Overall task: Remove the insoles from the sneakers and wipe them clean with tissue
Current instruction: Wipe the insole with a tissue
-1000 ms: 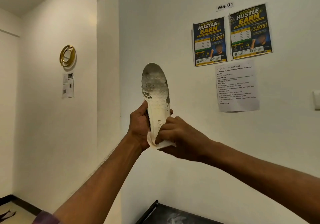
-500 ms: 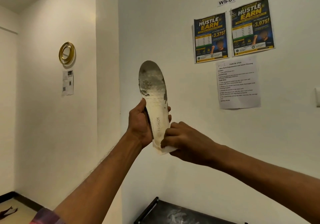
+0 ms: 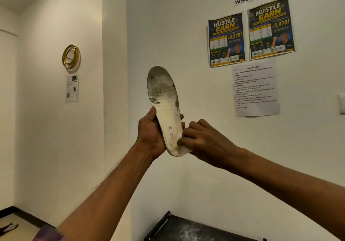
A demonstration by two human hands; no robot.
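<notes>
Two hands share one insole (image 3: 165,98). The fingers (image 3: 188,130) of the right hand (image 3: 203,141) are curled tight, pinching a folded tissue (image 3: 184,150) against the heel end, likely to rub it clean. The left hand (image 3: 151,134) wraps thumb and fingers round the lower half, holding the insole upright, toe up, before the wall (image 3: 186,35), presumably to steady it. The grey-soiled toe area appears unwiped.

Upright soiled insole (image 3: 165,98) in the left hand (image 3: 149,134), right hand (image 3: 203,141) with tissue (image 3: 185,150) at its heel
</notes>
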